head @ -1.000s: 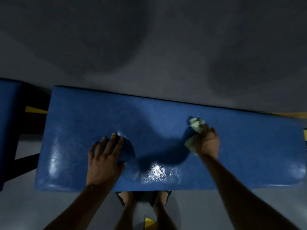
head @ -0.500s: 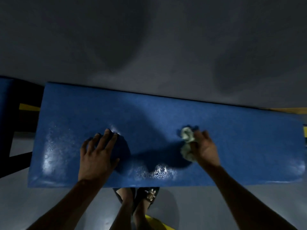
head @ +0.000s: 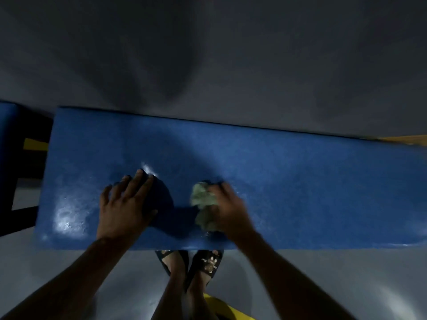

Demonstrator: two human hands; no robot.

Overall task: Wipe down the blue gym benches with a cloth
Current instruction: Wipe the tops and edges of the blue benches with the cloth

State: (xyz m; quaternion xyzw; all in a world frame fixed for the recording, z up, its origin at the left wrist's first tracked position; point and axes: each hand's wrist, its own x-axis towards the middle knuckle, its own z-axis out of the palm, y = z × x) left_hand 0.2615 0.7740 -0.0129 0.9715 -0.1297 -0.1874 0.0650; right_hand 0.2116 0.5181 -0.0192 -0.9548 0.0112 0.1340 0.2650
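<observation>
A long blue padded gym bench [head: 300,181] runs across the view below me, its surface shiny and wet at the left end. My right hand [head: 227,210] presses a crumpled pale green cloth [head: 203,204] onto the pad near its front edge, around the middle. My left hand [head: 124,204] lies flat on the bench with fingers spread, just left of the cloth, holding nothing. Part of the cloth is hidden under my right palm.
A second blue bench [head: 9,144] stands at the far left behind a dark gap with a yellow frame bar [head: 34,144]. Grey floor lies all round. My feet in black sandals [head: 208,264] stand against the bench's front edge, by a yellow floor marking [head: 226,308].
My right hand has dragged the cloth leftward along the bench, closer to my left hand. The left hand stays planted on the pad.
</observation>
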